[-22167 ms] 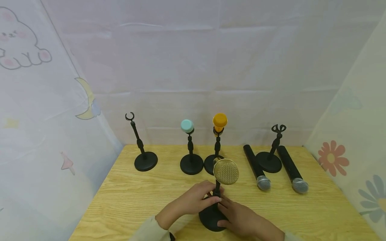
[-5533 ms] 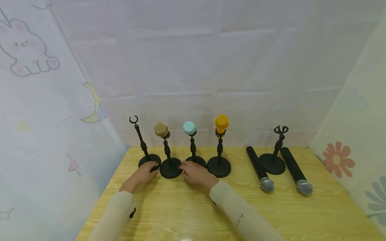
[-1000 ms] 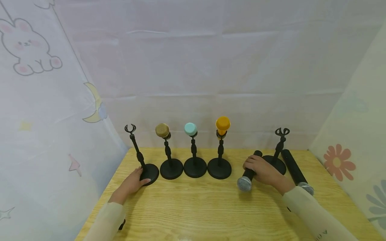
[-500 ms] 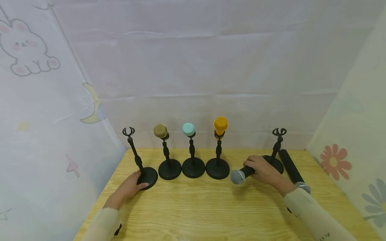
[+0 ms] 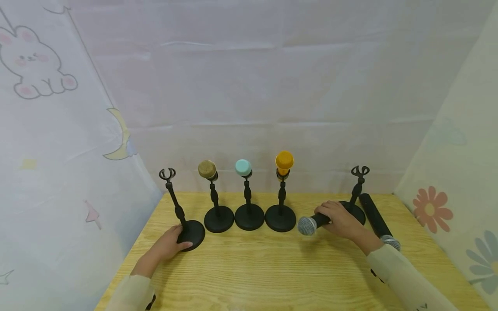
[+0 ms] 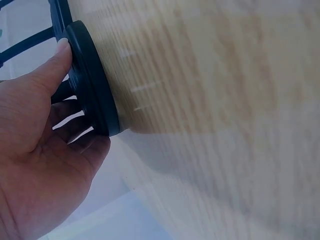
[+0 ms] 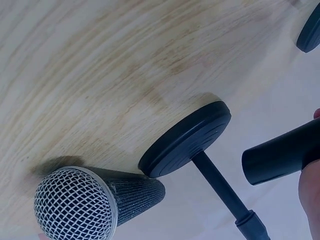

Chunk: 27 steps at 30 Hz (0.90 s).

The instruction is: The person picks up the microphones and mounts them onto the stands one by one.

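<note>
My left hand (image 5: 165, 245) grips the round base of a black microphone stand (image 5: 191, 234) at the table's left side, thumb over the top. That stand's clip is bare. In the left wrist view the base (image 6: 95, 82) is pinched at its edge, close to the wood. My right hand (image 5: 338, 219) holds a black microphone (image 5: 307, 225) around its handle, silver mesh head pointing left. The handle's tail end (image 7: 272, 155) shows in the right wrist view, apart from the table. Beside that hand stands another bare-clipped stand (image 5: 356, 190), its base partly hidden.
Between the hands stand three loaded stands in a row: gold microphone (image 5: 208, 169), mint one (image 5: 243, 167), orange one (image 5: 285, 160). A second black microphone (image 5: 375, 216) lies at the right, its head partly behind the sleeve. Fabric walls border the wooden table (image 5: 249, 272).
The gold microphone's stand went from the front into the row. Lately my left hand drew its stand nearer me; my right hand took up a black microphone and turned its head left.
</note>
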Tool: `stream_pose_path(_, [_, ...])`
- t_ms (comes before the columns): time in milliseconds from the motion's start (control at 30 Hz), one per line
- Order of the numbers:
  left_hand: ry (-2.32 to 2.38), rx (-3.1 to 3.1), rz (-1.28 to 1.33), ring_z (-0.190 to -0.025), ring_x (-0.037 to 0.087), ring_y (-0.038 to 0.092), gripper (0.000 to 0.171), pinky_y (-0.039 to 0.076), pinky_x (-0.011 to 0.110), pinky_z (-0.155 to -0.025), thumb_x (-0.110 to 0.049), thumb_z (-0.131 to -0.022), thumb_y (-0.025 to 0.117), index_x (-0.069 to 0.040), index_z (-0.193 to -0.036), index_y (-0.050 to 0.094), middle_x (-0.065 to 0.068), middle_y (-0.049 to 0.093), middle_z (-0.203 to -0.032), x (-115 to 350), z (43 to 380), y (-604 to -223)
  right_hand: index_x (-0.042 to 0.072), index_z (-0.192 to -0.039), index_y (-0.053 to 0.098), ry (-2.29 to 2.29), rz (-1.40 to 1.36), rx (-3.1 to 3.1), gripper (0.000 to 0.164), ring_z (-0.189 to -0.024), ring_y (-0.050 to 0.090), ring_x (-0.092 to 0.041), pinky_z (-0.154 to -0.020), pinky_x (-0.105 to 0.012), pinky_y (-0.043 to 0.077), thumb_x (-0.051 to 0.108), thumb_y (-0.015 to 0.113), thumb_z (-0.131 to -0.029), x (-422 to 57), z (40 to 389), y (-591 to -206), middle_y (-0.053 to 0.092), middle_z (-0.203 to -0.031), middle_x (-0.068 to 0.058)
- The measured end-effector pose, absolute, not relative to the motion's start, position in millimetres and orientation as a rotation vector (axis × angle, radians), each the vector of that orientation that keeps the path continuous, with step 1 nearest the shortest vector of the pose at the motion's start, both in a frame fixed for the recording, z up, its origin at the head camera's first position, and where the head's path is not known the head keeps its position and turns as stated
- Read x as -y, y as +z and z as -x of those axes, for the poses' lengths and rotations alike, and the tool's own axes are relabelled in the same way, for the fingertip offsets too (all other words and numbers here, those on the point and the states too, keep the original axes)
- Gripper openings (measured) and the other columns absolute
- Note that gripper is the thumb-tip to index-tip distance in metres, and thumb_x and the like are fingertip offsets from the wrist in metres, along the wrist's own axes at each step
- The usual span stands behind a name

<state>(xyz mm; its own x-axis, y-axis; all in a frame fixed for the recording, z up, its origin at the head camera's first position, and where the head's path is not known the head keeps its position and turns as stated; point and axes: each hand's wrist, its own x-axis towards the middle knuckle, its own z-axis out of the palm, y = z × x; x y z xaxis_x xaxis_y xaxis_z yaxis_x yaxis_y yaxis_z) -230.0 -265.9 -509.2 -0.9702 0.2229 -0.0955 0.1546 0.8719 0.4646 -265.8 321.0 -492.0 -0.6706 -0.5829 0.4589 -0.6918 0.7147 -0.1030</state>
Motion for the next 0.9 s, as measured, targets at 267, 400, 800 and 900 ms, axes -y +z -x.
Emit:
stream_pose_path(267, [0.68,-2.901,-0.3,-0.139,0.056,0.034,0.084,0.035,0.066,-0.109,-0.043,-0.095,0.07,0.014,-0.148,0.039,0.038,0.033,-0.153,262.6,222.4,-510.2,0.02,-0.094,0.065,0.455,-0.915,2.603,0.041,-0.084,0.06,-0.015,-0.076,-0.046,0.05,0.01,0.094,-0.069,-321.2,266.1,-492.0,0.064,-0.091,0.008])
stream_pose_path(400, [0.66,-2.909,-0.307,-0.139,0.056,0.034,0.085,0.036,0.065,-0.108,-0.045,-0.095,0.069,0.013,-0.148,0.04,0.036,0.034,-0.153,261.2,220.9,-513.0,0.021,-0.092,0.065,0.411,-0.934,2.56,0.041,-0.083,0.062,-0.016,-0.078,-0.048,0.052,0.011,0.096,-0.066,-323.5,268.1,-495.2,0.065,-0.09,0.008])
stream_pose_path(800, [0.578,-2.922,-0.357,-0.135,0.05,0.041,0.085,0.042,0.061,-0.104,-0.047,-0.091,0.074,0.013,-0.144,0.046,0.029,0.042,-0.148,251.4,213.9,-511.4,0.017,-0.101,0.066,0.451,-0.938,2.526,0.048,-0.084,0.063,-0.017,-0.073,-0.044,0.054,0.003,0.095,-0.064,-322.1,268.3,-493.5,0.066,-0.094,0.003])
stream_pose_path(900, [0.561,-2.923,-0.375,-0.134,0.049,0.041,0.083,0.043,0.061,-0.104,-0.046,-0.091,0.074,0.013,-0.143,0.048,0.029,0.042,-0.147,248.5,212.2,-510.5,0.017,-0.1,0.065,0.48,-0.934,2.557,0.047,-0.083,0.061,-0.015,-0.07,-0.041,0.053,0.003,0.094,-0.066,-321.6,268.0,-493.0,0.065,-0.094,0.004])
